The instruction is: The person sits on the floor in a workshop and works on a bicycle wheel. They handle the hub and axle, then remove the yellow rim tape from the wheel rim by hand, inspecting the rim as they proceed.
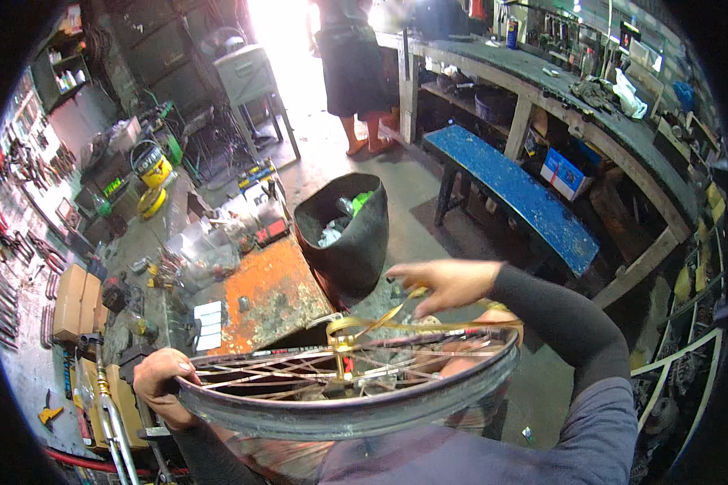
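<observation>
A spoked wheel (348, 416) with a dark rim lies nearly flat in front of my body, over my lap. At its middle stands a gold-coloured hub (344, 349), with thin spokes running out to the rim. My left hand (166, 384) is wrapped round the rim's left edge. A shiny yellow strip (453, 326) stretches loosely across the wheel's right half, from near the hub to the right edge. Above it is my right hand (449, 283), slightly blurred, its index finger stretched left. Part of the strip rises between its fingers and thumb.
Ahead stands a black bin (344, 250) with rubbish inside, beside a worn orange surface (271, 287). A blue bench (514, 194) and long workbench (534, 73) are to the right. Tools hang at left near a silver fork (113, 416). Another person (354, 73) stands by the bright doorway.
</observation>
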{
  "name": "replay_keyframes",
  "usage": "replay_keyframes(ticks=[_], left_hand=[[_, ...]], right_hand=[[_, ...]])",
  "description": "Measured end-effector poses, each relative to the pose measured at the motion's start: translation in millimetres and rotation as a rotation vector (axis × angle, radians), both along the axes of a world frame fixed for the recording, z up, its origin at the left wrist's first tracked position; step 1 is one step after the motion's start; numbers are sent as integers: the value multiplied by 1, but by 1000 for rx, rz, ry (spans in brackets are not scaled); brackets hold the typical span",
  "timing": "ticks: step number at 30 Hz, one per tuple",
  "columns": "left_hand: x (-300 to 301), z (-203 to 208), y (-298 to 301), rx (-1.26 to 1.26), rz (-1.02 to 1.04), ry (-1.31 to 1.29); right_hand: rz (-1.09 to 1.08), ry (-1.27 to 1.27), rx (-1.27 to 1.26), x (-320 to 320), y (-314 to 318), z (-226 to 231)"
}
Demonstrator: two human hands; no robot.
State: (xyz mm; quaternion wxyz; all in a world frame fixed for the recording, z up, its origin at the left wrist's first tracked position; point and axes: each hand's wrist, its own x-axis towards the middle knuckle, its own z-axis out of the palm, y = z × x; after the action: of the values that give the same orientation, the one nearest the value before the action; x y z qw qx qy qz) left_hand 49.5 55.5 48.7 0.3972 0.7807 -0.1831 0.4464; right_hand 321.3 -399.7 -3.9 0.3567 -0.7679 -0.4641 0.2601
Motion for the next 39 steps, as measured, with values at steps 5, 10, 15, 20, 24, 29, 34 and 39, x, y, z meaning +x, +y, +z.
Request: replay_keyframes(ticks=[5,10,15,20,24,29,34,39], left_hand=[[-30,-4,3,-70,93,16],[-47,-9,3,60,109,-15],[-38,-31,7,1,160,3],[-39,-28,29,-24,105,25],[-71,1,23,14,250,85],[-71,30,16,-106,167,84],[-47,61,-5,137,283,-183],[-1,69,-14,105,420,-83]], right_hand=[[554,50,-421,-17,117,-78],[376,63,-240,-14,146,-62],[-73,64,219,-17,165,-26],[-632,63,311,44,161,-63],[-438,52,114,72,113,-76],[-734,-290,304,107,65,-143],[-649,92,178,103,19,-185],[-478,95,118,82,35,-205]])
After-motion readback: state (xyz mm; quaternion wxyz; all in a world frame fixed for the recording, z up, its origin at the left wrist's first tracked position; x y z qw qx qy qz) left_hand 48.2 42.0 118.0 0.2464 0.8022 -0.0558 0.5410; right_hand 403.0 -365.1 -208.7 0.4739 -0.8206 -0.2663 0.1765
